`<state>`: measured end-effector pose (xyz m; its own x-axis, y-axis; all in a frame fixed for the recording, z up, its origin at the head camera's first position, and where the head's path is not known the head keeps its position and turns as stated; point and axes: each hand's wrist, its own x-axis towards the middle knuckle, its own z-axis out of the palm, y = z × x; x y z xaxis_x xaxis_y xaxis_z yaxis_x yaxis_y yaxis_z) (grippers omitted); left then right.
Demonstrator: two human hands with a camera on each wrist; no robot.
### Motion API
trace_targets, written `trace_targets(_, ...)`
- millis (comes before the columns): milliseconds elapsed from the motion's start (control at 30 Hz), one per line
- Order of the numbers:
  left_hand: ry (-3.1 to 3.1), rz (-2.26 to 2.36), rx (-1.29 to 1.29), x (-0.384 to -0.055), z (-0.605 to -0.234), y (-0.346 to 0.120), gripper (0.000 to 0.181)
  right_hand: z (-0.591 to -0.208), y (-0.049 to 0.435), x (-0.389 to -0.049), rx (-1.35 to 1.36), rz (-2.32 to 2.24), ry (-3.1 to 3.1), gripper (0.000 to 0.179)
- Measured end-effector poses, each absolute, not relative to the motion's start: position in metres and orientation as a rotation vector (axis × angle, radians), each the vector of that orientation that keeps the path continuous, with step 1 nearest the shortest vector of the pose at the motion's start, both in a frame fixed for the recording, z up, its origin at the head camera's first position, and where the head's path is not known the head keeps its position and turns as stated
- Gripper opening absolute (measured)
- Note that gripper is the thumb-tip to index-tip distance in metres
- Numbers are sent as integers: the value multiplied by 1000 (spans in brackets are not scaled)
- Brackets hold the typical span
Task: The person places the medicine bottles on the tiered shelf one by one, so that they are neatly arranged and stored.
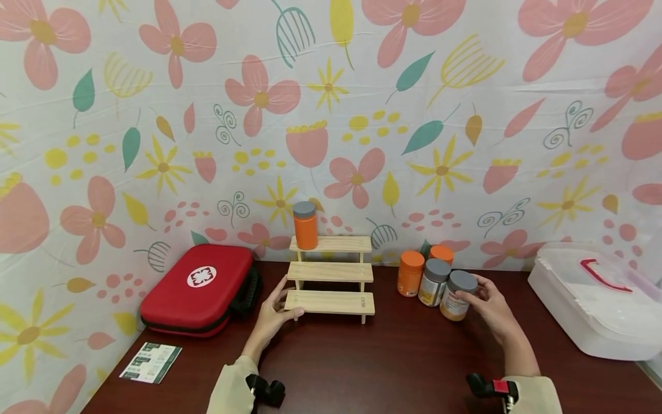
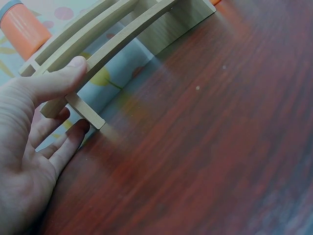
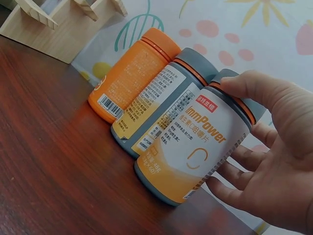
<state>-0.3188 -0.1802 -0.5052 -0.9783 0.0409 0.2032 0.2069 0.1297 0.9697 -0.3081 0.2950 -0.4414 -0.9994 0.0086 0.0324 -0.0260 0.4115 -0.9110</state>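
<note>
A three-step wooden display shelf [image 1: 331, 302] stands on the dark table against the patterned backdrop. An orange bottle with a grey lid [image 1: 306, 227] is on its top step. My left hand [image 1: 272, 313] grips the left end of the lowest step, thumb on top and fingers below and behind. At the right, my right hand [image 1: 491, 307] holds a grey-lidded vitamin C tablet bottle [image 3: 195, 142], thumb against the lid and fingers round its far side. Close beside it are another grey-lidded bottle [image 3: 161, 100] and an orange bottle [image 3: 133, 73]. A second orange-lidded bottle [image 1: 441, 253] is partly hidden behind them.
A red first-aid case [image 1: 201, 290] lies left of the shelf, with a green and white packet [image 1: 151, 363] in front of it. At the far right sits a white plastic box [image 1: 595, 305] with a red handle. Flowered cloth [image 1: 331, 115] covers the wall behind.
</note>
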Motion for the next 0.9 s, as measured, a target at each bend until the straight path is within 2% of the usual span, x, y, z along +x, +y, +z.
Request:
trace_targets(567,-2227,-2024,-216,-317,-501,-177,94,-445,295,-308,-2,1672,-2566,71)
trace_targets(767,-2236,-2019,-209,-317,-503,-178,93,-447,294,-307,-4,1681,-2532,60)
trace_targets(900,-2242,-2005,-209,-318,-502,-178,93,-447,294,-307,-21,1656,-2540,64)
